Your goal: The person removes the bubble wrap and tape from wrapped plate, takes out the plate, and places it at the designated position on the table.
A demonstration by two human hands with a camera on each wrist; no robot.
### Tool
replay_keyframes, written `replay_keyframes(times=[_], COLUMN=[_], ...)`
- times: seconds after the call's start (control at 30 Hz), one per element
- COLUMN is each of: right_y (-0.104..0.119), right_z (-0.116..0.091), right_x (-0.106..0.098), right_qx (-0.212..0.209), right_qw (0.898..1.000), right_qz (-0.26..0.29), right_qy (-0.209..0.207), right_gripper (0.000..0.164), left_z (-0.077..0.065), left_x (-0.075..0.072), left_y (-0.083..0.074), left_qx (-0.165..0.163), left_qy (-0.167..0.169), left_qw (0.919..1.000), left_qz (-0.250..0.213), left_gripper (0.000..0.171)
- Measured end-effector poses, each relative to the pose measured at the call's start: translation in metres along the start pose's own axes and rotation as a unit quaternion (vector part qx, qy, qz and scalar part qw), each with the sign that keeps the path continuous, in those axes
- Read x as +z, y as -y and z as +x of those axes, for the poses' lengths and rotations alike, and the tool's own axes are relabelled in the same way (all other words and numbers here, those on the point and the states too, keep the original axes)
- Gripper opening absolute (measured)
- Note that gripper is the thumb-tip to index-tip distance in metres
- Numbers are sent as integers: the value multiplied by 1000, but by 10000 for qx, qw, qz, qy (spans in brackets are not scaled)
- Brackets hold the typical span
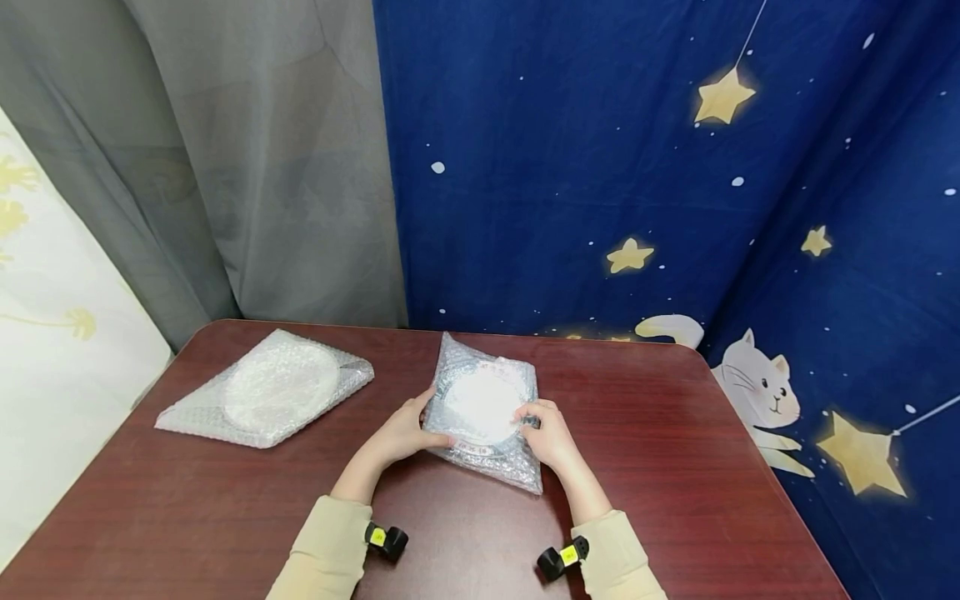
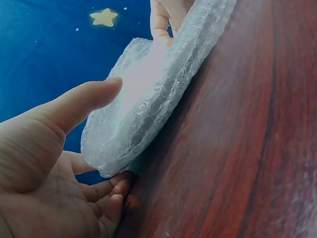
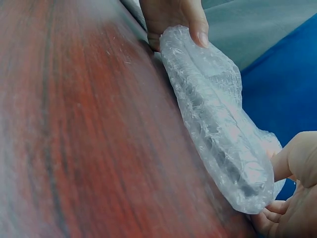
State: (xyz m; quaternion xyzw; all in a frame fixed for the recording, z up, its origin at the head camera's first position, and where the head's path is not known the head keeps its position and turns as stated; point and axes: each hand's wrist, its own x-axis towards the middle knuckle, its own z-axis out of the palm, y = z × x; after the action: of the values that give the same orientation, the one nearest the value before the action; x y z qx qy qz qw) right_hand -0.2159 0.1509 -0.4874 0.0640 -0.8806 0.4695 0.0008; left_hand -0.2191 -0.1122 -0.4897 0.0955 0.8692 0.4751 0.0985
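Note:
A bubble-wrapped package [image 1: 468, 387] lies at the middle of the table. Through its wrap shows a round, white, glaring shape with small reddish marks near its lower edge. My left hand [image 1: 401, 433] holds the package's left side, thumb on top and fingers reaching beneath, as the left wrist view shows. At the right side, my right hand [image 1: 551, 433] grips the edge between thumb and fingers. In the right wrist view the bubble wrap [image 3: 213, 119] spans between both hands, its edge close over the wood.
A second bubble-wrapped package [image 1: 281, 387] with a round white shape inside lies at the table's back left. The dark red wooden table [image 1: 675, 483] has rounded far corners. Behind it hang a grey curtain [image 1: 300, 167] and a blue starry curtain [image 1: 562, 167].

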Motion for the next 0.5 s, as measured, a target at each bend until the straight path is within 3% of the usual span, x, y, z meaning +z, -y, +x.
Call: replay_keyframes(times=[0.2,0.3,0.5], right_y=[-2,-5,-9], right_z=[1,2,3], right_x=[0,-4,-13], right_qx=[-181,-252,-3], right_qw=[9998,9994,9964], right_qz=[5,57,400], right_qy=[8,248,743], right_gripper=[22,24,37], left_z=[0,0,-1], left_x=[0,1,0], left_y=[0,0,0], left_qx=[18,-42,-86], left_qy=[-11,-6,-16], left_qw=[10000,10000,9999], left_qz=[59,65,62], left_gripper=[106,105,104])
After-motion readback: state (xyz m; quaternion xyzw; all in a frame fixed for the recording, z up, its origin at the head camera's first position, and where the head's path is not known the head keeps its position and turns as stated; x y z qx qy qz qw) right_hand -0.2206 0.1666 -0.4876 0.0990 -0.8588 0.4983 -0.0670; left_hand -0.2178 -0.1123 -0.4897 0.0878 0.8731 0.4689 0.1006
